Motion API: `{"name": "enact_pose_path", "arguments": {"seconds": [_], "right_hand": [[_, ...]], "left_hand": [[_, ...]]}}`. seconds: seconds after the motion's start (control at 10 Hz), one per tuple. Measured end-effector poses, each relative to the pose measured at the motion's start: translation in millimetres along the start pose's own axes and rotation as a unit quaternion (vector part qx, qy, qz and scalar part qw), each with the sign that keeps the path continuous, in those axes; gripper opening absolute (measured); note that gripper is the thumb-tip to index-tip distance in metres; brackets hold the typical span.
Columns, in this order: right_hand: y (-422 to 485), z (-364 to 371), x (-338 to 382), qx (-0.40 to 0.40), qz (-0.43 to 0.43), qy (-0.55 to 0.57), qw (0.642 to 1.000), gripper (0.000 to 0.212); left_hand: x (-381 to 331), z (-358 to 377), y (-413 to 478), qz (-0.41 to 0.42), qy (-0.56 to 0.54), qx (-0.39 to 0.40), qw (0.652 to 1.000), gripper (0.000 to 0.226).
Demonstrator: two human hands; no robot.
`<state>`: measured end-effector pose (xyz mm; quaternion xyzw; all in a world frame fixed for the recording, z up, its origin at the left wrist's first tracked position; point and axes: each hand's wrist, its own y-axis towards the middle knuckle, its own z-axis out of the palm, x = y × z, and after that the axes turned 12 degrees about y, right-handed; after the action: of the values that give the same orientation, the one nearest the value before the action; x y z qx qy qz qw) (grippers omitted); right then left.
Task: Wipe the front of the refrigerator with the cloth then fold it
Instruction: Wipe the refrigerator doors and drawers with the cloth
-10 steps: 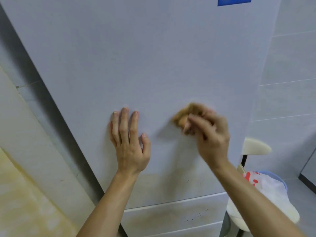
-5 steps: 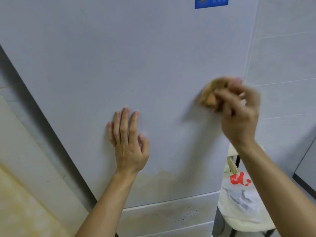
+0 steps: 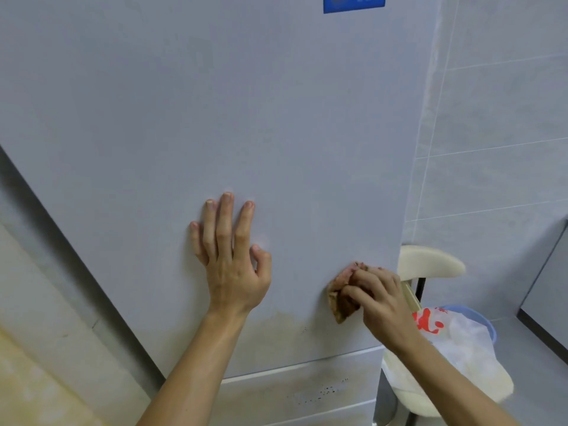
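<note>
The pale grey refrigerator (image 3: 215, 103) front fills most of the head view. My left hand (image 3: 230, 256) rests flat on the door with fingers straight, around its lower middle. My right hand (image 3: 378, 296) grips a bunched brown cloth (image 3: 341, 293) and presses it against the door near the right edge, low down. A yellowish stain (image 3: 285, 330) runs along the bottom of the door, just below both hands. A drawer front (image 3: 301, 392) with dark specks lies under the door.
A blue sticker (image 3: 353, 3) sits at the top of the door. Right of the refrigerator stand a cream chair (image 3: 430, 265), a white plastic bag with red print (image 3: 455, 339) and a blue bin (image 3: 482, 321). Grey tiled wall (image 3: 498, 118) lies behind. A beige wall (image 3: 37, 348) is at left.
My right hand swept the cloth up and right toward the door's edge, then down to the lower right. My left hand stayed flat on the door.
</note>
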<state>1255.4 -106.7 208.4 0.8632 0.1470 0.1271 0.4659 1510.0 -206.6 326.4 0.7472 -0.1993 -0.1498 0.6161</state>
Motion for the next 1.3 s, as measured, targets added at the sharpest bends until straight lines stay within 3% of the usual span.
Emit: {"name": "enact_pose_path", "arguments": {"seconds": [0.2,0.3,0.4,0.6,0.7,0.8,1.0,1.1,1.2,1.3], "right_hand": [[146,-85,-4,-0.274,0.124,0.058,0.952,0.036],[173,-93,8,-0.311,0.127,0.078,0.939,0.046],[123,-53,12,-0.303,0.148,0.087,0.938,0.037],[-47,20,23,-0.096,0.236,0.056,0.965,0.025],[-40,11,27,-0.048,0.263,0.067,0.961,0.035],[-3,2,8,-0.083,0.283,0.137,0.945,0.042],[113,-53,15,-0.292,0.22,0.186,0.912,0.049],[112,-50,24,-0.306,0.225,0.156,0.912,0.046],[63,-18,38,-0.229,0.24,0.093,0.939,0.038],[39,17,76,-0.11,0.19,0.067,0.973,0.034]], "left_hand": [[0,0,0,0.002,0.002,-0.003,1.0,0.074],[0,2,0,0.001,0.002,-0.001,1.0,0.074],[1,1,-1,0.0,0.004,-0.001,1.0,0.073],[3,-2,-1,0.01,-0.001,0.011,1.0,0.072],[4,-2,-1,0.011,-0.001,0.015,1.0,0.072],[6,-4,-1,0.012,-0.002,0.019,1.0,0.071],[5,-6,0,0.015,-0.008,0.026,1.0,0.072],[9,-7,0,0.016,-0.005,0.03,0.999,0.072],[10,-9,-1,0.018,-0.002,0.037,0.999,0.071],[10,-10,0,0.023,-0.007,0.046,0.999,0.069]]}}
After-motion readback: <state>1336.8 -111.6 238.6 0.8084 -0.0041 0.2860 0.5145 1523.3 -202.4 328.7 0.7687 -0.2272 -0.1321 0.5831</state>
